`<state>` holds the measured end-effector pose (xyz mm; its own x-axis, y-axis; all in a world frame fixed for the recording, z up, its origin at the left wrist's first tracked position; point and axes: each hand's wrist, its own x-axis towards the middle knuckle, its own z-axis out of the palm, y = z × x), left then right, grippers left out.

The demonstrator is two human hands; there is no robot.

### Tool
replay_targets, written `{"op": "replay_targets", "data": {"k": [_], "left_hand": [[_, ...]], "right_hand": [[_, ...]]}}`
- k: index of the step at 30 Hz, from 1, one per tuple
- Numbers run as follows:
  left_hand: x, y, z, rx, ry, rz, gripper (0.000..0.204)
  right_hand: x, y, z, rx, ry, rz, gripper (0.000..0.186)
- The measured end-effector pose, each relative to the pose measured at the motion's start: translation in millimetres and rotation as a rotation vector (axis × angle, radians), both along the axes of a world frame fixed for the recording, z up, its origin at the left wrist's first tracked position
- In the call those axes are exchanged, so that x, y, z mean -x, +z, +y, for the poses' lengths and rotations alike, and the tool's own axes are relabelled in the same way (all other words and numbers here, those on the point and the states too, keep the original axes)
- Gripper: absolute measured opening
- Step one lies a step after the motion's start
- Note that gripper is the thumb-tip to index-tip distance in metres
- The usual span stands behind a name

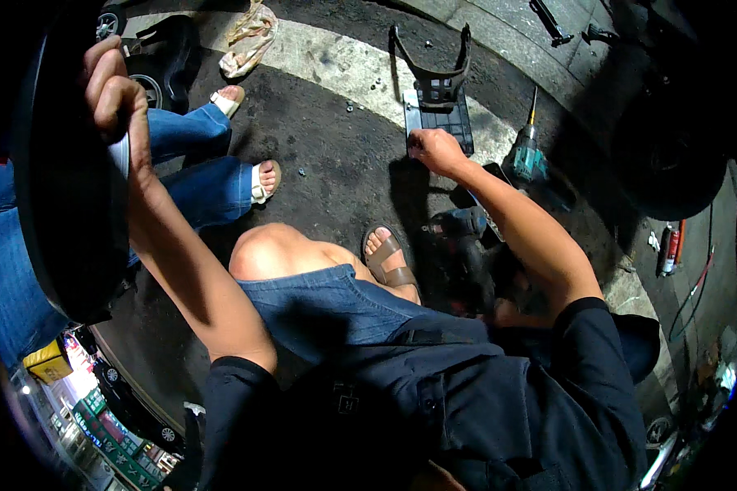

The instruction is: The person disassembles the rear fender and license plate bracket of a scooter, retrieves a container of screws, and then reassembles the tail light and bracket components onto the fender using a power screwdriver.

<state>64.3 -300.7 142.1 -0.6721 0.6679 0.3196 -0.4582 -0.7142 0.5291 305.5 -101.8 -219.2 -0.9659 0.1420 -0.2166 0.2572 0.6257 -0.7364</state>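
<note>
My left hand (119, 94) is raised at the upper left, its fingers curled around the edge of a long black rounded part (70, 188). What that part belongs to is too dark to tell. My right hand (436, 151) is reached forward and low, fingers closed at the near end of a black plastic panel (457, 123). Whatever those fingers pinch, if anything, is hidden. On the panel's far end stands a black two-armed plastic bracket (436, 82). Right of my forearm lies a teal cordless drill (529, 159) with a long yellowish bit. Below that forearm is a dark power tool (458, 222).
Another person in jeans and white sandals (259, 182) stands at the left. A crumpled cloth (250, 39) and small hardware pieces (350, 106) lie on the asphalt. To the right are a dark wheel-like shape (671, 147) and a red-and-white can (671, 250). A black tool (553, 24) lies far right.
</note>
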Motion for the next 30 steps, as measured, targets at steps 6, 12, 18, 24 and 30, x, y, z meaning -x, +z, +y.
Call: {"op": "replay_targets", "data": {"k": [6, 12, 18, 24, 30], "left_hand": [[-0.9, -4.0, -0.6, 0.040, -0.011, 0.047, 0.041], [36.5, -30.5, -9.9, 0.031, 0.012, -0.103, 0.037], [45.8, -28.4, 4.3, -0.024, -0.078, -0.267, 0.028], [36.8, -19.7, 13.6, -0.222, -0.207, -0.624, 0.021], [8.4, 11.3, 45.3, -0.454, -0.295, -0.815, 0.017]], "right_hand": [[71.1, -24.7, -5.2, -0.158, -0.013, -0.043, 0.016], [145.0, -36.3, -5.4, -0.235, -0.108, 0.133, 0.016], [182.9, -62.5, 2.2, -0.263, -0.015, 0.035, 0.024], [164.8, -20.7, -6.7, -0.347, 0.042, 0.038, 0.015], [148.3, 55.4, 2.7, -0.071, -0.182, 0.262, 0.024]]}}
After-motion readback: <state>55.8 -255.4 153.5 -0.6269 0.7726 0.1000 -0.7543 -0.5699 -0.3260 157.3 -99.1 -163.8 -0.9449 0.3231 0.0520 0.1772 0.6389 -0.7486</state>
